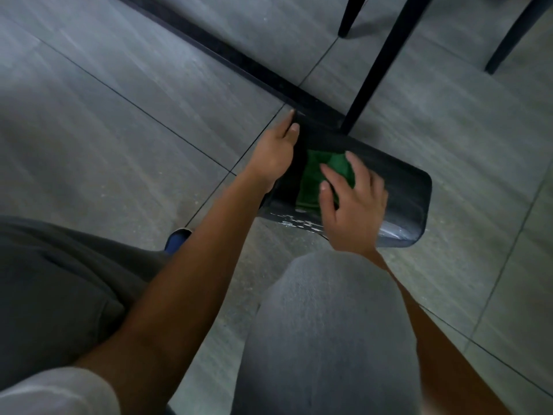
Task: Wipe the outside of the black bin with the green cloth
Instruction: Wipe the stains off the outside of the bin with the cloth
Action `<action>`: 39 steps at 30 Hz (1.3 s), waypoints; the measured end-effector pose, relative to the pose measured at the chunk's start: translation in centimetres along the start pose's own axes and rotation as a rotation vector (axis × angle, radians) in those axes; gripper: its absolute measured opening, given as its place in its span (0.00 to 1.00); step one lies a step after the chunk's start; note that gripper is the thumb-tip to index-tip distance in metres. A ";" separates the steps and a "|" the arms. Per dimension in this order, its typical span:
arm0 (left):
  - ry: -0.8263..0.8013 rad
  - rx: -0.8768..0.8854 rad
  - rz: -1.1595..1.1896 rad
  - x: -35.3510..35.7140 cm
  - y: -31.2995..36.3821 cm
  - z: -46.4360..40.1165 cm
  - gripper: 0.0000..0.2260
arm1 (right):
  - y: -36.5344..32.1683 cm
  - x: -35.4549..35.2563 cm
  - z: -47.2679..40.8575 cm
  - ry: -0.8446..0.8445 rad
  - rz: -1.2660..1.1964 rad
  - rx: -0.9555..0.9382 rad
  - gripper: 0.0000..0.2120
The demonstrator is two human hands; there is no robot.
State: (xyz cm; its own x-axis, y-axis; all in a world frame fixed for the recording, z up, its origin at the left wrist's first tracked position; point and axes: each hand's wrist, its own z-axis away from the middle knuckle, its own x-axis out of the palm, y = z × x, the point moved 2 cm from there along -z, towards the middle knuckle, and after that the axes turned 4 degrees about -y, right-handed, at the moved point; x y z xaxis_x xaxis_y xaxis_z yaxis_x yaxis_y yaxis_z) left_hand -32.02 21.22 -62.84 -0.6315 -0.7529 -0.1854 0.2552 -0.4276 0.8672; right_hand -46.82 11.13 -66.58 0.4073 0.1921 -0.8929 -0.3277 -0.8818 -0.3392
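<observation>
The black bin (401,187) lies on its side on the grey tiled floor, its broad face turned up and white specks along its near edge. On that face lies the green cloth (314,175). My right hand (353,205) presses down on the cloth with fingers spread, covering its right part. My left hand (275,151) rests against the bin's left end, fingers straight along the edge.
A dark floor strip (227,55) runs diagonally toward the bin. Black furniture legs (386,55) stand just behind it, more at the top right. My grey-trousered knees (329,324) and a blue shoe (176,239) are in the foreground.
</observation>
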 end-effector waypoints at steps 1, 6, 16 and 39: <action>-0.001 0.002 0.008 -0.1 -0.1 0.0 0.22 | 1.5 -0.1 0.3 0.023 0.014 0.036 0.16; -0.002 0.007 0.001 0.1 -0.3 0.2 0.22 | 9.0 -2.1 2.9 0.058 0.059 0.265 0.18; -0.013 -0.003 -0.011 -0.4 -1.0 -0.5 0.22 | 12.7 -5.8 3.8 -0.358 -0.744 1.052 0.33; -0.033 0.033 -0.023 0.0 -0.9 -1.1 0.22 | 9.9 -6.5 0.7 -0.170 -0.128 0.264 0.24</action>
State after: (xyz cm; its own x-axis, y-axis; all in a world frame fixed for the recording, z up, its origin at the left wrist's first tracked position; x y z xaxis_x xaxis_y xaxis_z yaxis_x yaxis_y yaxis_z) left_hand -31.49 21.03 -64.12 -0.6609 -0.7259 -0.1903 0.2165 -0.4273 0.8778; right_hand -53.37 1.44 -64.32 0.3190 0.3831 -0.8669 -0.5018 -0.7077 -0.4974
